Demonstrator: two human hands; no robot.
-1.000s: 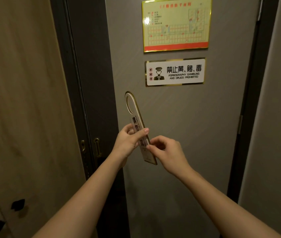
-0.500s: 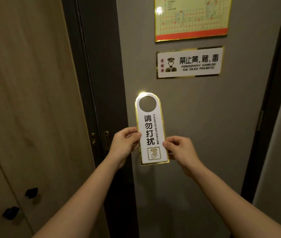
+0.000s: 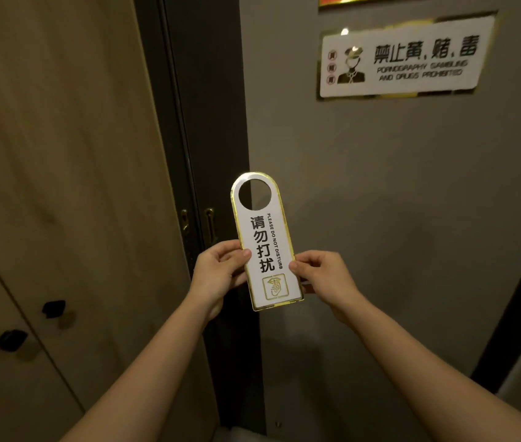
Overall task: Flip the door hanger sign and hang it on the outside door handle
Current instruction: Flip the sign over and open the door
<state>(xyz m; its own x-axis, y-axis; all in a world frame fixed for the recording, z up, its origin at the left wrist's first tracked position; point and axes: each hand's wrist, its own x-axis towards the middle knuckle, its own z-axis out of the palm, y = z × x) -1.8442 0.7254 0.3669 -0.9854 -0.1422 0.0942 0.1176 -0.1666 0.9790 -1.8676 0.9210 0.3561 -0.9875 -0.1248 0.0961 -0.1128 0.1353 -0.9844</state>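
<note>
Grey door [image 3: 412,218] fills my view, its dark frame [image 3: 195,122] to the left. I hold the white, gold-rimmed door hanger sign [image 3: 264,247] upright before the door's left edge, round hole up, "PLEASE DO NOT DISTURB" facing me. My left hand [image 3: 217,275] pinches its left rim, my right hand [image 3: 322,275] its right rim, thumbs in front, both forearms stretched forward.
</note>
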